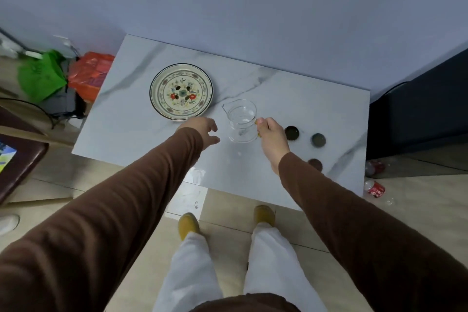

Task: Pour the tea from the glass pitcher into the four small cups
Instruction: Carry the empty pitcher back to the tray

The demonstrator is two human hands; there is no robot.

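A clear glass pitcher (241,120) stands upright on the white marble table (291,99), its spout pointing to the far left. My right hand (272,135) grips its handle on the right side. My left hand (202,130) hovers just left of the pitcher with fingers apart, holding nothing. Three small dark cups show to the right of my right hand: one (292,133) close to my wrist, one (318,140) further right, and one (315,164) nearer me, partly hidden by my sleeve. I see no fourth cup.
A flowered plate (181,91) lies at the table's far left. Green and orange bags (63,76) sit on the floor to the left. Crushed bottles (376,185) lie on the floor by the table's right corner. A dark cabinet (420,114) stands at right.
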